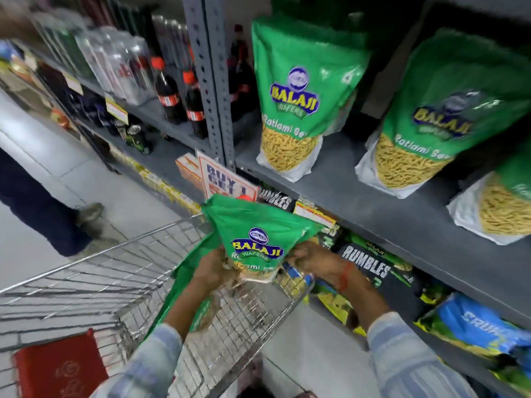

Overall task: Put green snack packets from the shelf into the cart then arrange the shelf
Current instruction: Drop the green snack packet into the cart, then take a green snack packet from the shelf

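Low in the frame, both hands gripped one green snack packet [253,239] above the wire cart [120,285]: the left hand [211,267] clasped its lower left corner, the right hand [309,258] its lower right edge. It read "BALAJI WAFERS". Another green packet [198,285] seemed to lie in the cart beneath it, though blur hid much. Right of the hands, black "RUMBLES" bags [370,265] filled the lower shelf. Behind, a sign [227,179] read "BUY 1 GET 1". On the upper grey shelf [359,196] stood three packets marked "BALAJI Ratlami Sev" [298,93]. Cola bottles [169,93] stood upper left.
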A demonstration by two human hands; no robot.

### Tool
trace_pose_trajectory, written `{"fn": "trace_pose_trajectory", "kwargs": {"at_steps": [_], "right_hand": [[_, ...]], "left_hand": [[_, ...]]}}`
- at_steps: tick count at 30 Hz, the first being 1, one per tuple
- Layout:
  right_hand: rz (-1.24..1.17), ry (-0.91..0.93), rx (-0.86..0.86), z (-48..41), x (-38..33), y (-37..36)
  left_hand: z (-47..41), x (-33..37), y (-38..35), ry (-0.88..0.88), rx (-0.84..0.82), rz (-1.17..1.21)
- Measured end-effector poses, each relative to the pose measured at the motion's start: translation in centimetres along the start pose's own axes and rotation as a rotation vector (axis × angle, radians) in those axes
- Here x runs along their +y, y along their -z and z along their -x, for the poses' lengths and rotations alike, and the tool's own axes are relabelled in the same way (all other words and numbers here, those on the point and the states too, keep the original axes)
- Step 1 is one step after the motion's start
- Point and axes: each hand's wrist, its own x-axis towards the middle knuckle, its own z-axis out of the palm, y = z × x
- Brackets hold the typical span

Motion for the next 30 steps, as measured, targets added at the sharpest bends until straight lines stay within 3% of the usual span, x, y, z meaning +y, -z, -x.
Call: {"fn": "trace_pose_trajectory", "kwargs": {"at_steps": [1, 2, 5, 8, 11, 17, 25, 27, 30], "right_hand": [[-0.005, 0.006, 0.038, 2.1, -2.0, 0.3], [-0.032, 0.14, 0.037, 4.9, -5.4, 0.1], [-0.072, 0.245, 0.197, 8.8, -7.3, 1.9], [-0.161, 0.381, 0.32, 12.8, -9.0, 3.7], [-0.265, 0.43, 0.493, 15.4, -9.4, 5.5], [-0.317, 0.418, 0.705, 15.9, -8.4, 8.9], [-0.393, 0.434, 0.814, 11.7, -7.1, 9.1], [-0.386, 0.466, 0.936, 10.9, -6.8, 7.5], [-0.379, 0.531, 1.253, 10.0, -6.6, 3.4]], "left_hand": [[0.6, 1.4, 0.9, -0.046, 0.011, -0.008], [0.9, 2.6, 1.6, -0.085, 0.029, -0.02], [3.4, 8.0, 3.7, -0.176, 0.09, -0.152], [4.4, 12.5, 4.2, -0.312, 0.065, -0.063], [3.6, 16.5, 3.4, -0.438, 0.005, -0.049], [2.4, 23.4, -0.9, -0.522, 0.049, -0.051], [-0.9, 21.3, -4.1, -0.514, 0.097, 0.088], [-0.4, 20.2, -4.1, -0.5, 0.054, 0.188], [0.3, 16.6, -4.5, -0.465, 0.076, 0.261]]}}
